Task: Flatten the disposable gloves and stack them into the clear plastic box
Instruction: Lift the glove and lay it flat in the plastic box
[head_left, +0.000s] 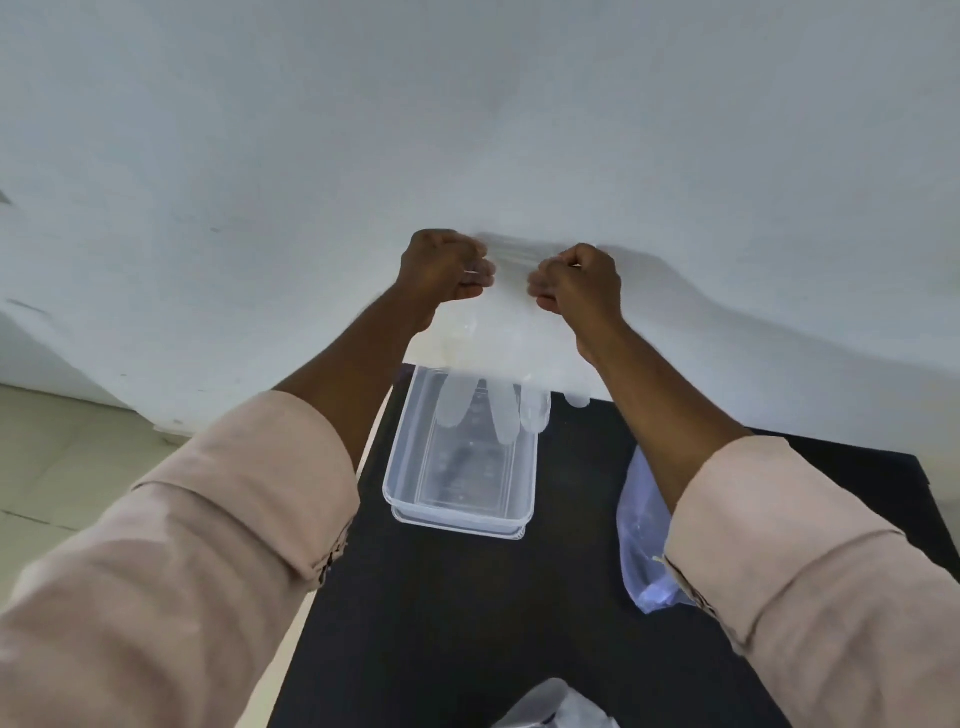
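Hands raised ahead of the person: the left hand (445, 269) and the right hand (577, 280) are both closed into fists, each pinching the cuff edge of one translucent disposable glove (496, 358) and stretching it between them. The glove hangs down, its fingers dangling over the far end of the clear plastic box (462, 457). Rolled pink sleeves (244, 467) cover both forearms. The box sits on a black table (467, 613) set against a white wall (467, 104). A bluish plastic bag (641, 535) lies right of the box, partly behind the right arm. Pale floor tiles (62, 457) show at left. No writing can be read.
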